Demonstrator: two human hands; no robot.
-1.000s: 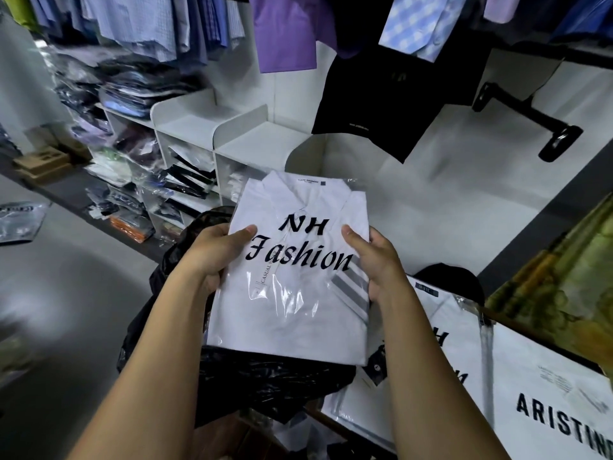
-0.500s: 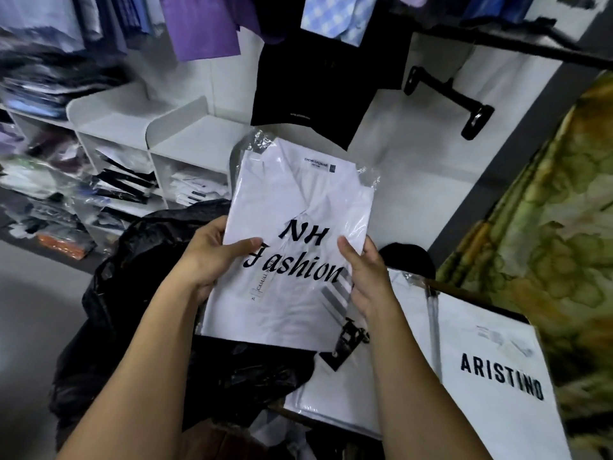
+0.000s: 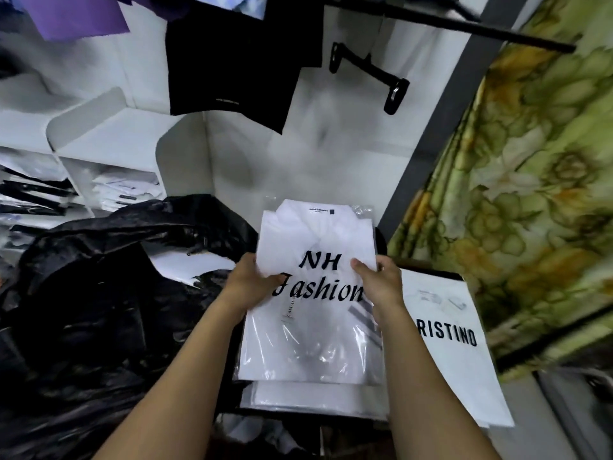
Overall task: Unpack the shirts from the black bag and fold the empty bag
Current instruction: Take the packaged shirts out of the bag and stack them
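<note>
I record both hands on one packaged white shirt. The left hand grips its left edge, thumb on top across the printed front, fingers hidden beneath. The right hand grips the right edge in like manner, thumb on top. The shirt sits in a clear plastic sleeve lettered "NH Fashion", collar pointing away from the hands. Its near end lies over a stack of white packets directly below the wrists; whether it rests on that stack or is held just above it, I cannot tell.

The black bag lies left of the left hand, crumpled and glossy, its mouth open. A white packet inside it shows just beside that hand.

Right of the right hand, just beside the held shirt, lies a white lettered packet reading "RISTINO". Farther right hangs a green and yellow floral fabric.

Beyond the left hand stands a white shelf unit with folded packets in its compartments. Above both hands hangs a black garment, with a black hanger to its right.
</note>
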